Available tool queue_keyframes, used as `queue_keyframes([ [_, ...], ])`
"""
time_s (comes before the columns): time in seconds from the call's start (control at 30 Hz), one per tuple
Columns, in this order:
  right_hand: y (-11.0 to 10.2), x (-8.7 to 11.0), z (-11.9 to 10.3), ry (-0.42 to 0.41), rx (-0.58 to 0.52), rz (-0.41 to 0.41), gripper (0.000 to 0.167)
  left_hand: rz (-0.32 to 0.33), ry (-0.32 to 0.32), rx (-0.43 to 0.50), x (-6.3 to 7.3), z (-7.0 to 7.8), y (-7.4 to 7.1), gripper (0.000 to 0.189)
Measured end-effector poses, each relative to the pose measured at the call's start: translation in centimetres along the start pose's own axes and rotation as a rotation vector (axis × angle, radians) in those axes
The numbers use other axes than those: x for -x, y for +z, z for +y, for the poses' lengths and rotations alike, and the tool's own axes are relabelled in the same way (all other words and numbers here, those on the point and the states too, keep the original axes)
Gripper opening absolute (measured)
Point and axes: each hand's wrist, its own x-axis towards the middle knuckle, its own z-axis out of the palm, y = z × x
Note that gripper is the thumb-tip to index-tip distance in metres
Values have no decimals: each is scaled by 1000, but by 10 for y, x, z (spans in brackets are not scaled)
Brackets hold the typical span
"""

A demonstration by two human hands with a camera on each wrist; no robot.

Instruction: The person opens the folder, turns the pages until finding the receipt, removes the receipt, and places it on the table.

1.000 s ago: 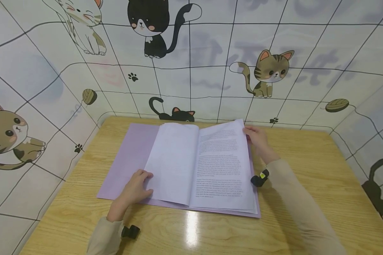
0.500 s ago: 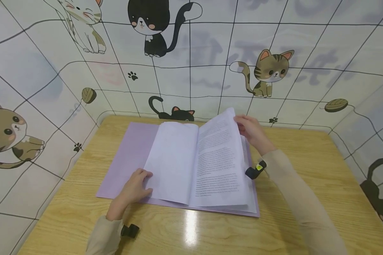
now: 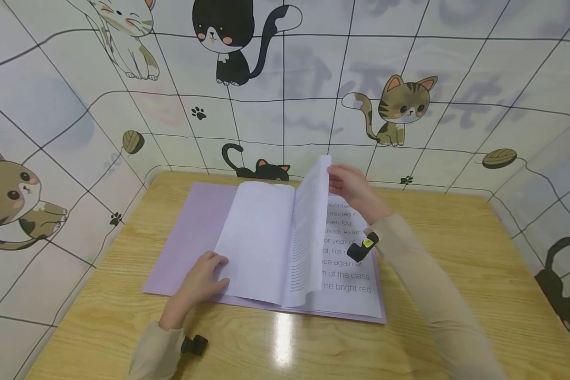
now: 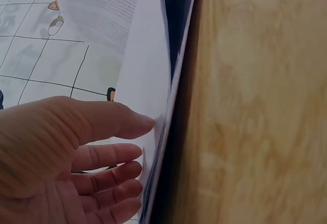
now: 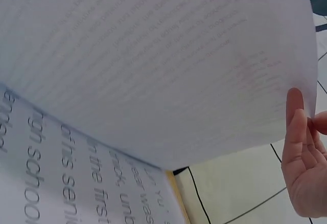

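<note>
Right hand (image 3: 353, 189): While its thumb and fingers pinch the far outer corner of one page, this hand is up over the right half of the book (image 3: 261, 211).
Lifted page (image 3: 311, 232): It stands up and bends, just left of the right hand, with rows of tiny print.
Big-print page (image 3: 347, 295): It lies flat below the right hand, partly hidden by the lifted page.
Left hand (image 3: 198, 281): It rests at the near outer edge of the blank-looking page (image 3: 254, 253), fingers loose and nearly straight.
Purple cover (image 3: 195, 227): It lies spread under the pages and pokes out past the left hand, on its left and far sides.
Wood table (image 3: 470, 248): It is under the cover and both hands.
Wall (image 3: 309, 68): It is white with cartoon cats, beyond both hands.
Sleeves (image 3: 432, 290): Both are beige, just behind the hands.
</note>
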Motion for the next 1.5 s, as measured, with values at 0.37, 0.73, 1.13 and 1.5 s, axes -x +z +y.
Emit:
queue_keyframes([
  [0.37, 28, -4, 0, 18, 6, -40, 13, 135, 195, 51, 2, 18, -7, 30],
  [0.73, 51, -11, 7, 28, 10, -48, 25, 352, 392, 130, 3, 54, -20, 17],
  [1.13, 70, -18, 17, 14, 27, -65, 24, 464, 321, 363, 11, 96, -27, 16],
  [1.5, 86, -24, 26, 32, -4, -77, 10, 433, 199, 355, 11, 105, -27, 23],
])
